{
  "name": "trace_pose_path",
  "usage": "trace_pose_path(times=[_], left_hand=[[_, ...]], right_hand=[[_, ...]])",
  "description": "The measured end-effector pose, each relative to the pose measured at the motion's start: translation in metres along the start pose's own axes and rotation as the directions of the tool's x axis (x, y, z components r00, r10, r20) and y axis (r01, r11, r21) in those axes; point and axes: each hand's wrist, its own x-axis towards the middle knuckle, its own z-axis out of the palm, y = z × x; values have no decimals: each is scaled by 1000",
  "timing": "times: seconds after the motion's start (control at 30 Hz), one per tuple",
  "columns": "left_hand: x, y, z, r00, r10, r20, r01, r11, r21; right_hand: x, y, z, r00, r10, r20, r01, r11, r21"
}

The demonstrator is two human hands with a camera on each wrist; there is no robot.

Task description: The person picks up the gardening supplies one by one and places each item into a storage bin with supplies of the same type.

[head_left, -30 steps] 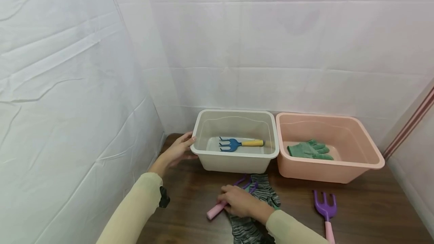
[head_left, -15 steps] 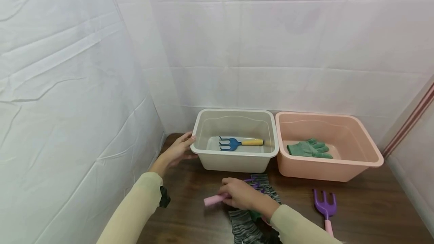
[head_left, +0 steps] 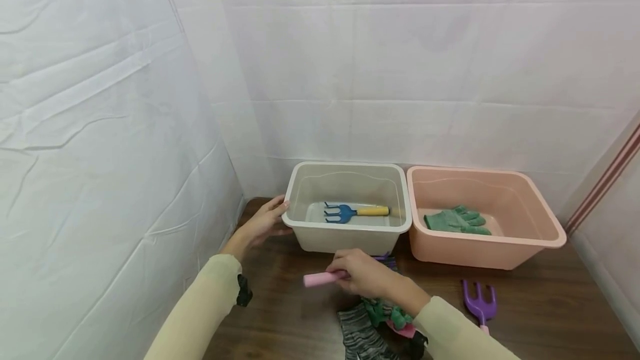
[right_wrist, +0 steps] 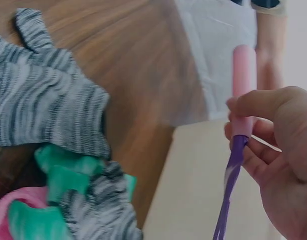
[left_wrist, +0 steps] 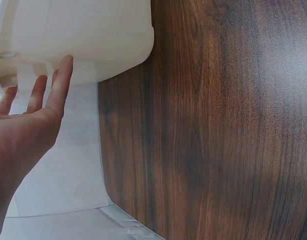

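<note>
A hand rake with a pink handle point(head_left: 320, 278) and purple tines is pinched between the thumb and fingers of my right hand point(head_left: 362, 274), above the table in front of the grey-white bin point(head_left: 345, 242). In the right wrist view, its purple neck point(right_wrist: 234, 160) points down. Grey-black striped gloves point(head_left: 365, 331) and green-and-pink gloves point(head_left: 385, 313) lie below that hand. My left hand point(head_left: 262, 221) rests against the bin's left side at the rim; its fingers point(left_wrist: 61, 87) look fairly straight in the left wrist view. Inside the bin lies a blue hand rake with a yellow handle point(head_left: 372, 211).
A peach bin point(head_left: 465, 251) stands right beside the grey-white one, with a green glove point(head_left: 455, 220) in it. Another purple hand rake point(head_left: 480, 305) lies on the brown table point(head_left: 540, 304) at the right. White sheeting point(head_left: 400, 71) closes off the back and sides.
My right hand has lifted the pink-handled rake off the gloves and moved it toward the grey-white bin, uncovering more green and pink. My left hand stays at the bin.
</note>
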Motion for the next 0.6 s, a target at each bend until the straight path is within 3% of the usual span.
trace_pose_path(times=[0.23,0.6], left_hand=[[0,0,0,1000,-1,5,1,1000,-9],[-2,-1,0,1000,6,5,-6,1000,2]], right_hand=[[-4,-7,-23,997,-45,-56,44,999,-15],[-8,-9,-58,987,-56,-152,55,998,-13]])
